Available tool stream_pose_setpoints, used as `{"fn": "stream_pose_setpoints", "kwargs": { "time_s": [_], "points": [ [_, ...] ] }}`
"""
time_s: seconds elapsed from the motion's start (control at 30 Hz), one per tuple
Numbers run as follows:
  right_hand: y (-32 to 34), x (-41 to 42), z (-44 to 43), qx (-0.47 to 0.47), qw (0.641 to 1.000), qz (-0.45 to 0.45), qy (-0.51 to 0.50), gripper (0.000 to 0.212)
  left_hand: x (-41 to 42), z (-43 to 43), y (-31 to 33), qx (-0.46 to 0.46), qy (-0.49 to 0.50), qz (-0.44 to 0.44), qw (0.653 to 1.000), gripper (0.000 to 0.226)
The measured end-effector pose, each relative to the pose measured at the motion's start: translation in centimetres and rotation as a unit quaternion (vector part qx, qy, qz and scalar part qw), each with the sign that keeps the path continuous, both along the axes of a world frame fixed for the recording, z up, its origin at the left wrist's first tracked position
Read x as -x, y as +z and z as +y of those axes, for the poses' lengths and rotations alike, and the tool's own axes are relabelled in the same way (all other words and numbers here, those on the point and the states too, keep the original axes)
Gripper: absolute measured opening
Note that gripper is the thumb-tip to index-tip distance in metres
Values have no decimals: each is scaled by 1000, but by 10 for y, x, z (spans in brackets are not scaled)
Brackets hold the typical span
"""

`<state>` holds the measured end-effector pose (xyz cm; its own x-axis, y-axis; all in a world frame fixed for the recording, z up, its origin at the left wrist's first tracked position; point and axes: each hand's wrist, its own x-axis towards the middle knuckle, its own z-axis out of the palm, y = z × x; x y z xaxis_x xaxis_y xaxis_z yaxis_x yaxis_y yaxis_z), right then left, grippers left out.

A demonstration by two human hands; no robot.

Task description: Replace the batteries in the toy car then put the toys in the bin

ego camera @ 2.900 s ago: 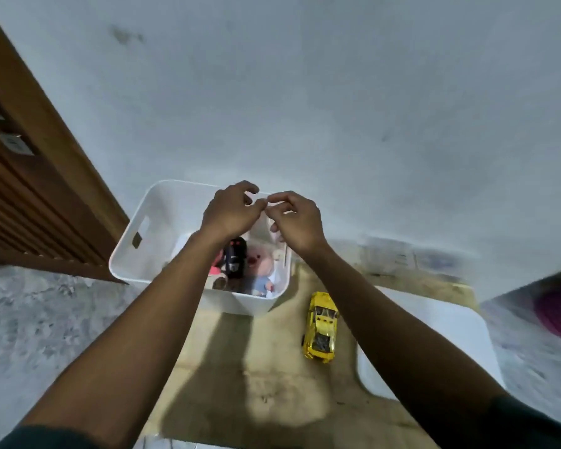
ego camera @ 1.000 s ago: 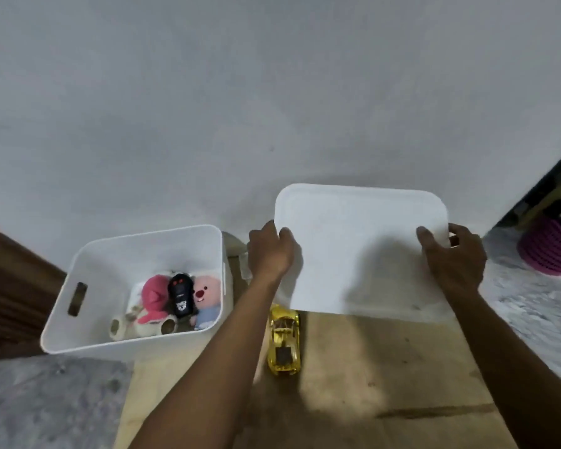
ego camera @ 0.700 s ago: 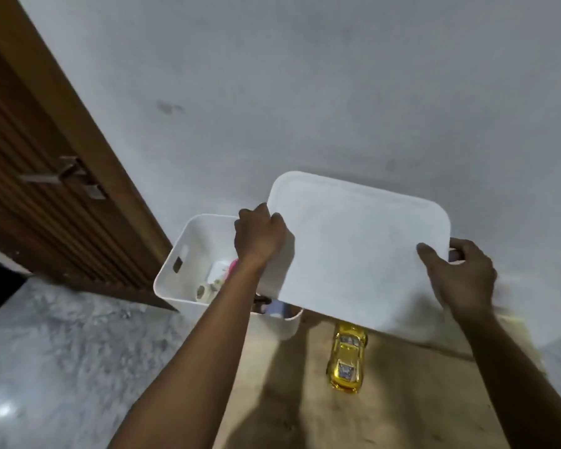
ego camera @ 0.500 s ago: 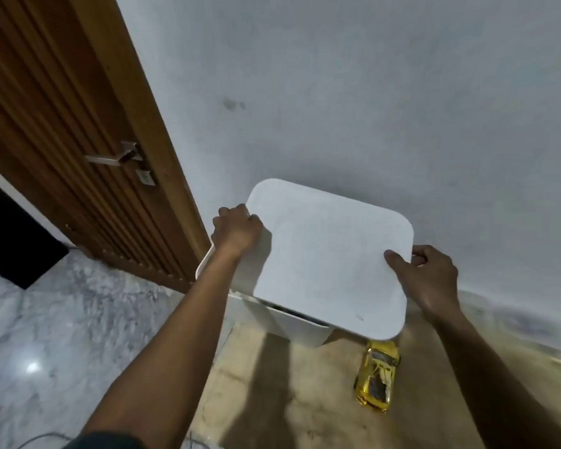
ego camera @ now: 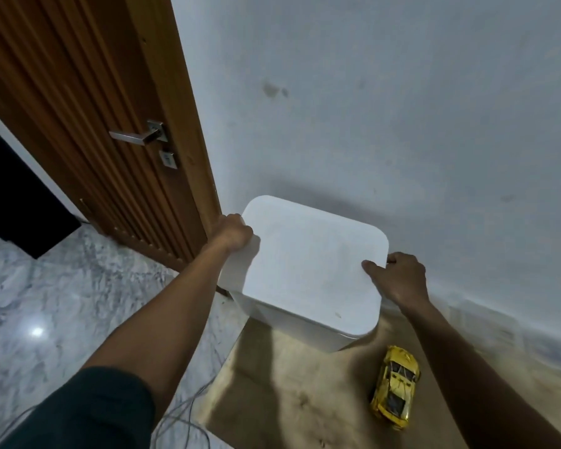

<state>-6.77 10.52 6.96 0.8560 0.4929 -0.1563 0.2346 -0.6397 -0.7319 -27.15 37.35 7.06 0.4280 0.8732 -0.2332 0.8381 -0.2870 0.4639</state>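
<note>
1. Step in hand, as I judge it: seating the white lid (ego camera: 308, 270) on the white bin (ego camera: 292, 322). The lid lies over the bin's mouth; whether it is fully pressed home cannot be told.
2. Left hand (ego camera: 232, 233) grasps the lid's edge at about 9 o'clock, fingers curled over the rim. Right hand (ego camera: 395, 277) grasps the opposite edge at about 3 o'clock, thumb flat on top, fingers tucked under the side.
3. The yellow toy car (ego camera: 394, 385) lies on the tan mat (ego camera: 289, 400), outside the bin, at roughly 5 o'clock from it, near but apart. With the lid going on, that toy looks left out; a point to check against the task.
4. To do it well: keep the lid level, line up the rounded corners with the bin's rim, then press evenly at both gripped edges.
5. Slide the right fingers out from under before pushing down, or they get pinched.
6. The near corner at 6 o'clock seems to overhang the bin wall slightly; a nudge toward 12 o'clock, to the wall (ego camera: 402, 124), may square it.
7. The wooden door (ego camera: 94, 124) stands just beside the bin at 10 o'clock; left knuckles have little room there.
</note>
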Motion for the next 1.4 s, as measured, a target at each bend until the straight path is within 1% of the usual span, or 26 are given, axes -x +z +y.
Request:
{"fn": "stream_pose_setpoints", "kwargs": {
  "time_s": [0.13,0.2,0.3,0.37,0.47,0.57,0.63,0.73,0.77,0.93,1.0,1.07,1.2,1.27,1.33,1.4],
  "points": [
    [-10,-3,1,16,1000,0,4,29,-5,5,-8,17,-3,-3,1000,29],
    [-14,-3,2,15,1000,6,-2,29,-6,8,-10,22,-3,-13,1000,25],
    [-19,-3,4,14,1000,3,-9,29,-5,9,-12,34,6,-49,998,13],
    [-20,-3,2,19,1000,0,-9,30,-3,7,-15,37,15,-68,997,15],
    [-26,-2,-2,23,1000,-3,-10,34,-3,6,-18,42,23,-68,997,14],
    [-34,4,-2,23,999,-21,-8,44,-4,6,-23,52,19,-57,997,11],
    [-36,13,1,22,999,-36,-13,53,-4,3,-27,48,9,-50,998,18],
    [-38,29,8,51,997,-61,-21,68,1,-5,-33,5,-24,-41,999,49],
    [-38,33,8,54,996,-69,-23,70,2,-8,-33,-12,-35,-36,999,55],
    [-41,34,9,71,993,-91,-22,69,0,-17,-33,-63,-46,-8,997,58],
    [-42,33,10,78,993,-86,-21,69,-1,-16,-31,-45,-37,-12,998,58],
    [-42,31,11,89,993,-79,-21,69,-1,-13,-30,-6,-20,-30,999,58],
    [-40,31,10,99,993,-65,-18,69,-1,-16,-23,2,-27,-34,999,57],
    [-39,33,8,105,992,-61,-18,68,1,-17,-21,27,-30,-46,998,58],
    [-37,34,6,97,994,-55,-18,68,4,-11,-26,68,-21,-88,994,62],
    [-34,36,3,87,995,-46,-13,68,9,4,-38,141,10,-174,975,66]
  ]
}}
